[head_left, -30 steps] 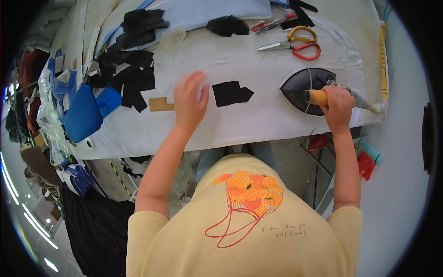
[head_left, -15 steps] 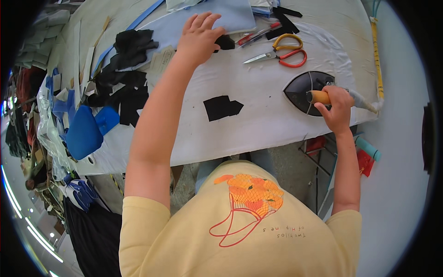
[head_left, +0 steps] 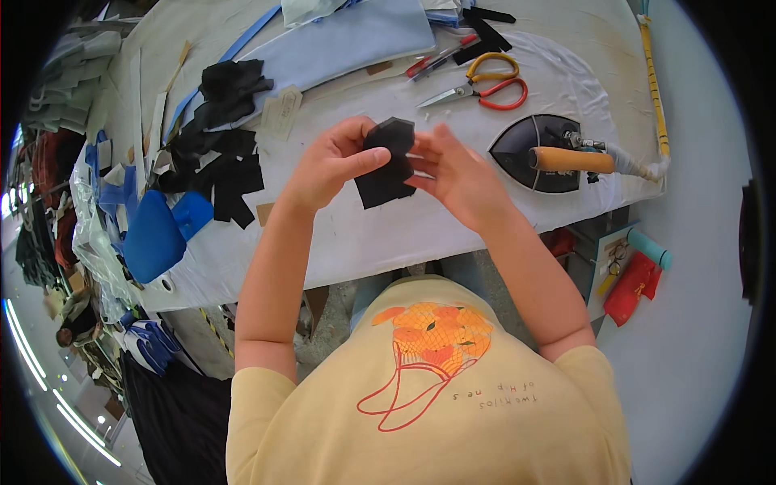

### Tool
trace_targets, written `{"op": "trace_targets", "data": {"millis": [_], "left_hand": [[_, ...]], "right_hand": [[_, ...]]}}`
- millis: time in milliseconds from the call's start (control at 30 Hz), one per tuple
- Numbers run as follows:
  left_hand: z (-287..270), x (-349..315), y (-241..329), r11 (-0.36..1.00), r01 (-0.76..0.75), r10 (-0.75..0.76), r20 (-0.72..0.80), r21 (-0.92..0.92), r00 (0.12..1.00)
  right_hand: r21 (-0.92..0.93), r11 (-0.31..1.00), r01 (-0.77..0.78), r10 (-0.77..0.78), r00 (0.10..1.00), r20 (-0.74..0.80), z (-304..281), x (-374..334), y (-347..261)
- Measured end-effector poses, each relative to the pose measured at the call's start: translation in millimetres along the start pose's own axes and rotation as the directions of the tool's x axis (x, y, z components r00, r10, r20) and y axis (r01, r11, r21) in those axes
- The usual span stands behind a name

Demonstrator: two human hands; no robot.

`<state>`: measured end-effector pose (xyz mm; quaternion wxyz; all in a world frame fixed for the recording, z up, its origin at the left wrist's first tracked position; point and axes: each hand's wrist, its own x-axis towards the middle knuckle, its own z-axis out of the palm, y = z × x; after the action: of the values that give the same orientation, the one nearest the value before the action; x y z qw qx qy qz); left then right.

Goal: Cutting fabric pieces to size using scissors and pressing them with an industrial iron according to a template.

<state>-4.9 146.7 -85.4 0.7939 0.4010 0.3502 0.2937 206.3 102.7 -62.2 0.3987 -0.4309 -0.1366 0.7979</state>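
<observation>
My left hand (head_left: 333, 166) pinches a small black fabric piece (head_left: 393, 136) with one pointed end, its thumb lying on top. Just beneath it, another black fabric piece (head_left: 378, 192) lies on the white cloth, partly covered. My right hand (head_left: 462, 179) is beside the held piece, fingers apart, with their tips at its right edge; whether they touch it is hard to tell. To the right stands an iron (head_left: 527, 145) with a wooden handle (head_left: 572, 160), no hand on it.
Scissors (head_left: 477, 85) with yellow and red handles lie beyond my right hand, near pens (head_left: 440, 58). Black fabric scraps (head_left: 230, 158) and a blue padded piece (head_left: 153, 234) are at left. Light blue fabric (head_left: 347, 44) lies at the back. A yellow-wrapped hose (head_left: 653, 81) runs along the right edge.
My left hand has come back from the far side with a black fabric piece. My right hand has let go of the iron's handle and moved left to the piece.
</observation>
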Motion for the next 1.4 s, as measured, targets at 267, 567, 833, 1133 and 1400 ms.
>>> {"op": "trace_targets", "data": {"millis": [267, 567, 833, 1133, 1400], "left_hand": [[-19, -22, -25, 0.998, 0.051, -0.043, -0.248, 0.028, 0.968], [-29, -3, -63, 0.89, 0.274, -0.014, -0.577, 0.365, 0.816], [-23, 9, -70, 0.128, -0.021, 0.643, -0.067, 0.992, 0.763], [-18, 42, -68, 0.34, 0.054, 0.571, -0.252, 0.939, 0.781], [-19, 41, -63, 0.216, 0.303, 0.408, -0.367, 0.928, 0.836]], "right_hand": [[-0.196, 0.975, 0.106, -0.141, 0.975, -0.173, -10, 40, 24], [-0.875, 0.476, 0.092, -0.561, 0.798, -0.221, -52, 74, 27], [-0.732, -0.671, -0.123, -0.398, 0.892, 0.215, -109, 75, -92], [-0.66, -0.737, 0.141, -0.166, 0.91, 0.38, -138, 95, -120], [-0.712, -0.701, 0.043, -0.352, 0.847, 0.398, -95, 39, -148]]}}
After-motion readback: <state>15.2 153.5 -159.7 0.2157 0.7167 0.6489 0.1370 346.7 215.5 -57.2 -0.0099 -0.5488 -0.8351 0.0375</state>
